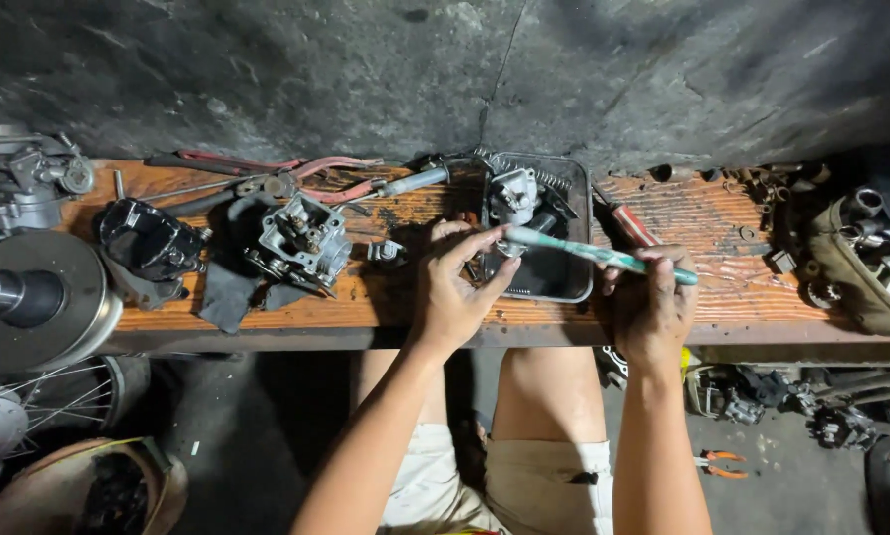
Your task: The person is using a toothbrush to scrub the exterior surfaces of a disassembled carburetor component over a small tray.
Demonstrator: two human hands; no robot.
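The surface is rough, worn wood; the tray dull metal; the toothbrush smooth teal plastic; the carburetor matt grey metal.
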